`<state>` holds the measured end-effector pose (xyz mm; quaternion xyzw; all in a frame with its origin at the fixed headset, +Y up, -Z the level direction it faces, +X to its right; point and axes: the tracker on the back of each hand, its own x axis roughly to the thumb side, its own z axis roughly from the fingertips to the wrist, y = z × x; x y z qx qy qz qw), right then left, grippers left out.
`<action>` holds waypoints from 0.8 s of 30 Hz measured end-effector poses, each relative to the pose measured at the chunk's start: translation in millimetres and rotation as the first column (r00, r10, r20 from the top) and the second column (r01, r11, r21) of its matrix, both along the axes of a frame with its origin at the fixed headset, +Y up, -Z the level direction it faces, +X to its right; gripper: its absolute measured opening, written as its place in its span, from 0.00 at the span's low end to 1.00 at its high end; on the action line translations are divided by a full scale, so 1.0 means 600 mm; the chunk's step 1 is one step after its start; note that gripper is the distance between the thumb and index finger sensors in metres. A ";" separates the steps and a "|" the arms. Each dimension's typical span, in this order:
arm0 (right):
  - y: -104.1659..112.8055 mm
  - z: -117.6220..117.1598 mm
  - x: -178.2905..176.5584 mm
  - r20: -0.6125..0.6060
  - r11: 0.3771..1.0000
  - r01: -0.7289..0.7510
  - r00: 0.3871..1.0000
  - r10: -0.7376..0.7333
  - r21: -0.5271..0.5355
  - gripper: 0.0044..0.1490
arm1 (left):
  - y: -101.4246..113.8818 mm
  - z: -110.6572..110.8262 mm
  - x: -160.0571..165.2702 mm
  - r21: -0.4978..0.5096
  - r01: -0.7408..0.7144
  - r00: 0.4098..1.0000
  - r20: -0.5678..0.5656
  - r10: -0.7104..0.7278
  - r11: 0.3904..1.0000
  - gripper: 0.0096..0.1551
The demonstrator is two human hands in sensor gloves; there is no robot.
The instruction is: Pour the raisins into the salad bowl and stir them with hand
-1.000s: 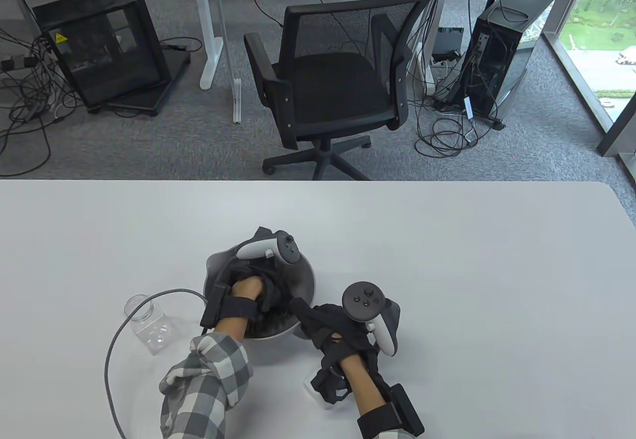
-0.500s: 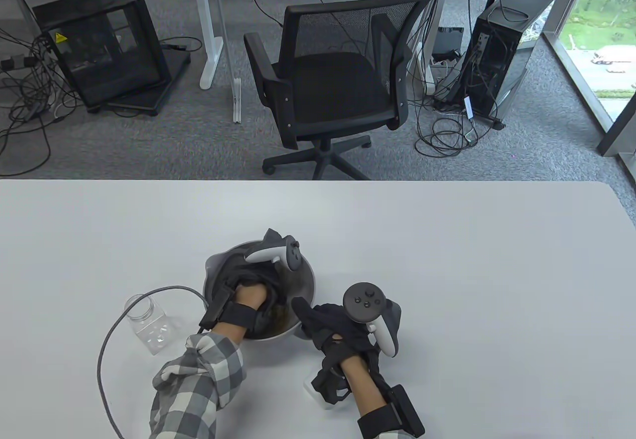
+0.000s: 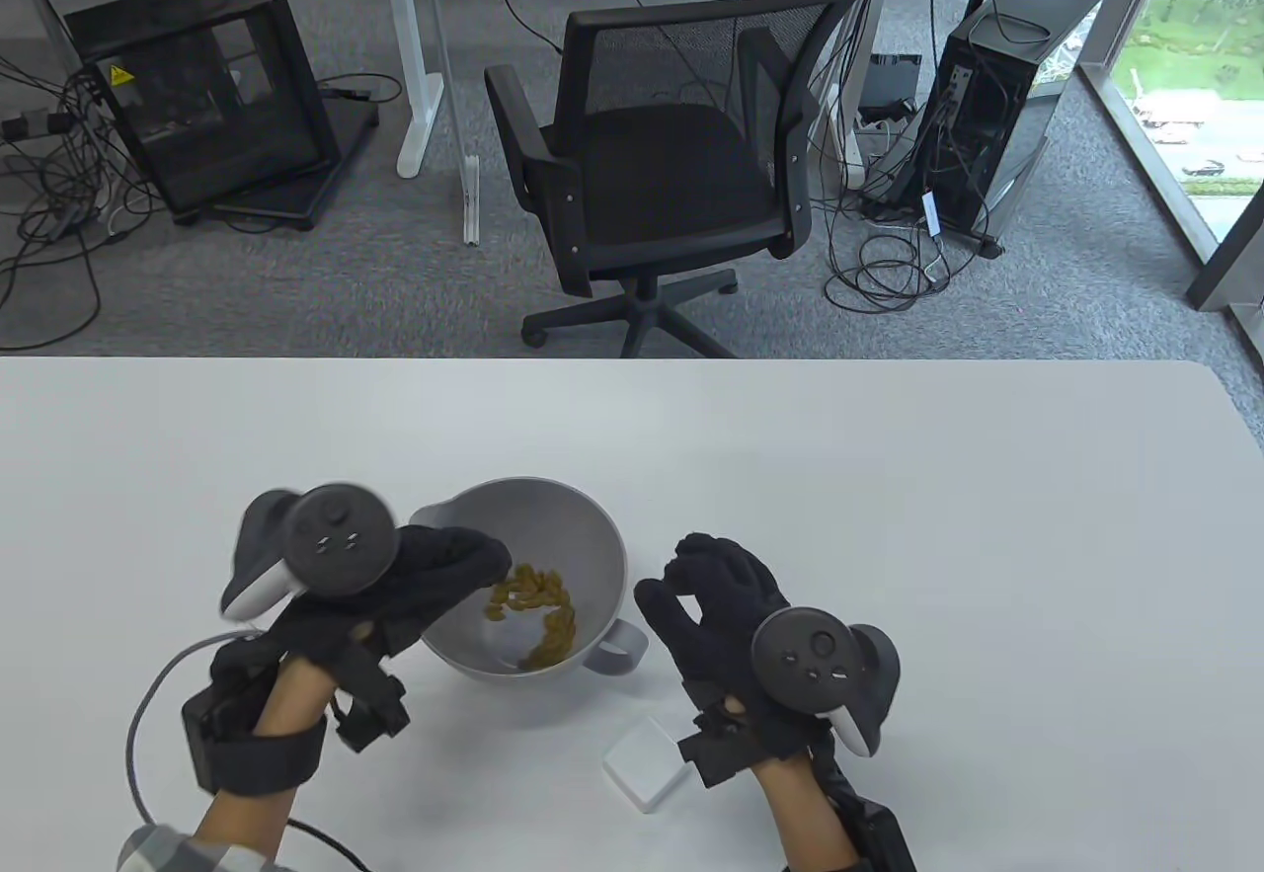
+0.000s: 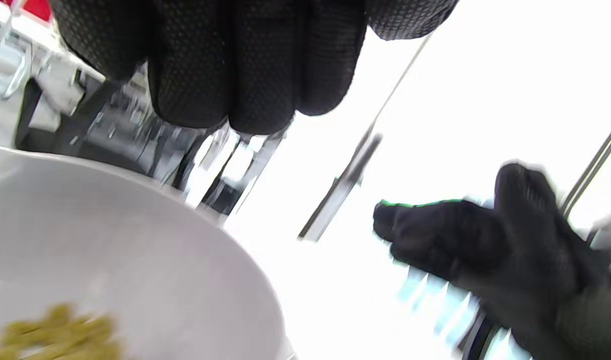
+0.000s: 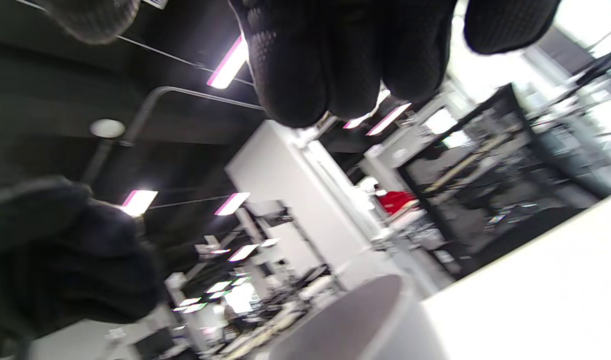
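A grey metal salad bowl (image 3: 592,531) stands on the white table with yellow-green raisins (image 3: 538,610) in its bottom. My left hand (image 3: 459,561) hovers over the bowl's left rim, fingers relaxed and holding nothing. In the left wrist view its fingers (image 4: 245,75) hang above the bowl (image 4: 135,260) and raisins (image 4: 55,335). My right hand (image 3: 706,581) floats just right of the bowl, loosely curled and empty. The right wrist view shows its fingers (image 5: 325,65) above the bowl's outer wall (image 5: 355,320). The jar is hidden.
A white square lid (image 3: 647,763) lies on the table in front of the bowl, near my right wrist. The bowl's handle (image 3: 617,650) points toward the right hand. A grey cable (image 3: 148,714) trails from the left wrist. An office chair (image 3: 662,161) stands beyond the table's far edge.
My left hand came up out of the bowl and drew back to the left, uncovering the raisins. My right hand left the bowl's side and rose. The jar is now covered by the left hand.
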<state>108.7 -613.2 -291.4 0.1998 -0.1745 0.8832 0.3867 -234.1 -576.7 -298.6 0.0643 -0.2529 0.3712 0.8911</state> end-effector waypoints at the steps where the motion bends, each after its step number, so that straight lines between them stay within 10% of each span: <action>1: 0.001 0.014 0.007 -0.083 1.000 0.003 0.997 -0.002 0.010 0.53 | -0.025 0.026 -0.010 0.001 -0.096 0.995 -0.040 0.096 0.995 0.31; 5: -0.034 0.024 0.030 -0.267 0.997 0.025 0.963 -0.045 -0.078 0.53 | -0.121 0.072 -0.033 -0.216 -0.056 0.995 -0.098 0.036 0.975 0.53; 12: -0.205 -0.049 0.039 -0.252 0.823 -0.007 0.953 -0.166 -0.568 0.58 | -0.226 0.068 -0.038 -0.380 -0.133 0.990 -0.093 0.105 0.915 0.62; 24: -0.204 -0.052 0.040 -0.235 0.829 -0.011 0.961 -0.146 -0.560 0.58 | -0.236 0.062 -0.013 -0.391 -0.030 0.999 0.025 0.043 0.920 0.62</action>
